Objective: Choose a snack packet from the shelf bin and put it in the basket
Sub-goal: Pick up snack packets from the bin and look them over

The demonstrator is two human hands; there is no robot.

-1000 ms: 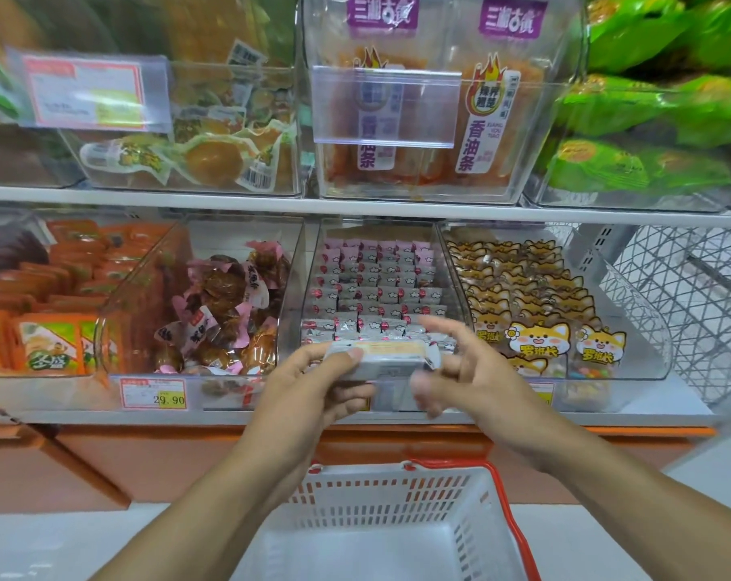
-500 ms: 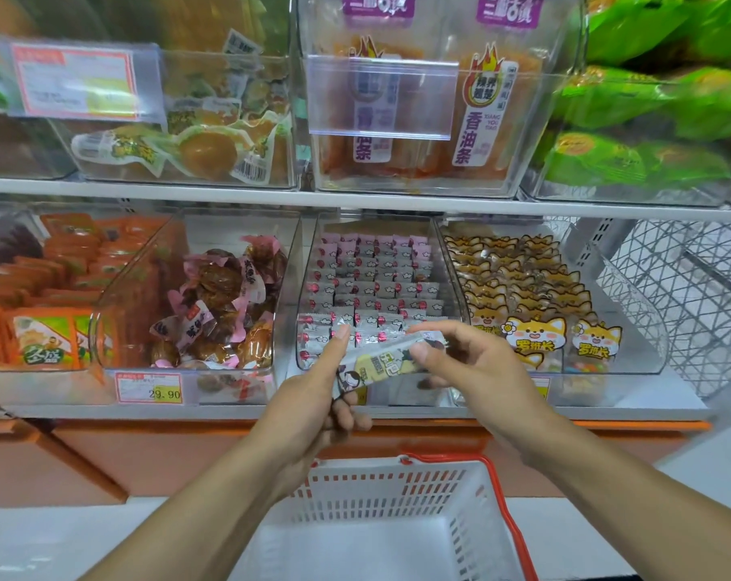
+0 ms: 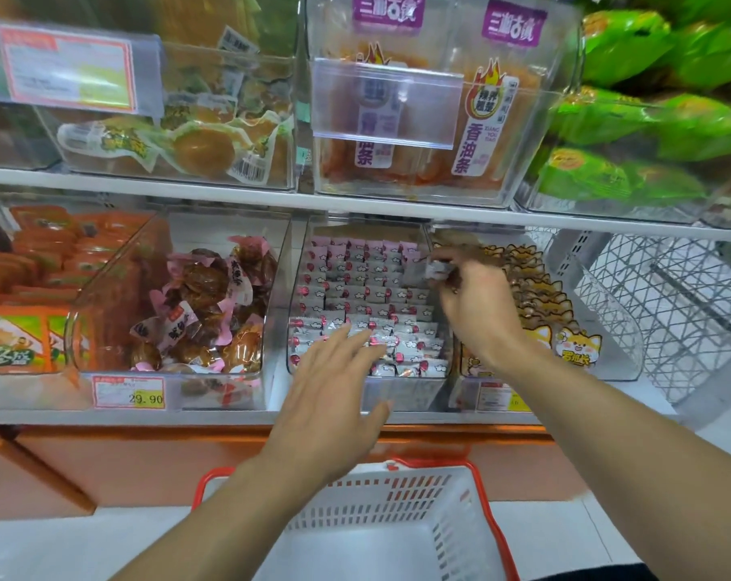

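Shop shelving fills the view: two tiers of clear plastic bins tilted toward the aisle, presumably so the stock slides forward and shows its face to a shopper. On the lower shelf (image 3: 246,417) the middle bin (image 3: 397,392) holds rows of small white-and-pink packets (image 3: 355,287), stacked in tidy ranks that step down toward its low front lip, which leaves the top open for reaching in. The right hand (image 3: 470,295) is deep in that bin near its right wall, fingers curled and pinching one small packet (image 3: 433,270) just above the back rows; blur makes it hard to tell whether the packet is clear of the stack or touching it. The left hand (image 3: 334,383) hovers spread and flat at the bin's front edge, holding nothing, likely poised to steady the front rows or receive the pick. Directly below, on the floor, a white basket (image 3: 397,496) with a red rim sits open-mouthed under the hands, placed so a packet can simply be lowered in; no packet shows in the part visible. Neighbouring bins hold brown wrapped snacks (image 3: 204,304) on the left and fox-printed packs (image 3: 565,341) on the right. A price tag (image 3: 129,392) hangs on the shelf edge.
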